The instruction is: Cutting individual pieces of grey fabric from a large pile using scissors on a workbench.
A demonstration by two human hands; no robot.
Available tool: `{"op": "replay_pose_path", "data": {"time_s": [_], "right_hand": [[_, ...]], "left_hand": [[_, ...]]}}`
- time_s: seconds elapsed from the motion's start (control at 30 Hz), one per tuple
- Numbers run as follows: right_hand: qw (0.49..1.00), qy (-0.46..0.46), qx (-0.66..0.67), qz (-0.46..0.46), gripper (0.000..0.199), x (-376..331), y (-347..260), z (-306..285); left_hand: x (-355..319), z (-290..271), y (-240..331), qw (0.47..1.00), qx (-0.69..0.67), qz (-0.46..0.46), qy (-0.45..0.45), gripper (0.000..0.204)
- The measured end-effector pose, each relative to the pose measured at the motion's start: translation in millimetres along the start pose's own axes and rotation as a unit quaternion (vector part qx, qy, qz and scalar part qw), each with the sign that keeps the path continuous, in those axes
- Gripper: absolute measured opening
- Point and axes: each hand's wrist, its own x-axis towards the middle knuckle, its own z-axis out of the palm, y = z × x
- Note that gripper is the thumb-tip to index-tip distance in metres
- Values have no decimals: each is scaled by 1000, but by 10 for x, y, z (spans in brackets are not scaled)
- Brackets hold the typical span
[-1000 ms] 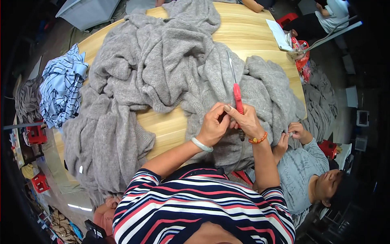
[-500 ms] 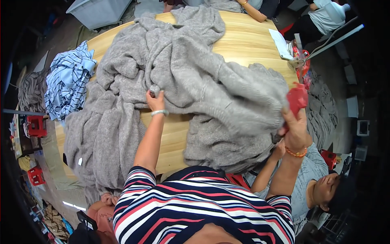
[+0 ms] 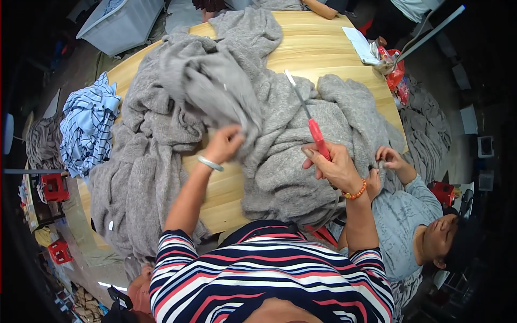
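Observation:
My right hand (image 3: 336,167) is closed round a red-handled tool (image 3: 318,137) with a slim metal blade, its pale tip pointing up and away. Its exact kind I cannot make out. Under it lies a heap of grey knit garments (image 3: 291,177). Left of it, my left hand (image 3: 223,144) has its fingers pinched at the edge of a grey knit garment (image 3: 215,89). Motion blurs that garment, which is lifted and folded over toward the far left. More grey knitwear (image 3: 140,183) hangs over the table's near left edge.
A wooden table (image 3: 312,48) bears the heaps. At its left lies a blue checked bundle (image 3: 89,126); a grey bin (image 3: 121,27) stands far left. White paper (image 3: 360,46) and a red bag (image 3: 396,75) lie at the far right. A co-worker's hand (image 3: 390,157) touches the right heap.
The grey garment has swung from the right over to the far left. My right hand let go of it and moved left, the red-handled tool now pointing up. My left hand shifted slightly right.

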Motion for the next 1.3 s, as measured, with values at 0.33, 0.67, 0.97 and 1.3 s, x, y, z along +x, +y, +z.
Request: {"op": "replay_pose_path", "data": {"time_s": [0.33,0.67,0.97,1.3], "right_hand": [[999,-17,-23,42,31,-59,261,-40],[999,-6,10,50,30,-146,317,-144],[998,31,25,58,29,-229,569,-294],[993,108,-37,33,27,-439,657,-402]], "left_hand": [[105,-111,-1349,872,173,-53,454,50],[685,-840,-1956,817,144,-128,544,100],[1618,-359,566,950,72,148,264,56],[1124,235,225,822,514,162,183,78]]}}
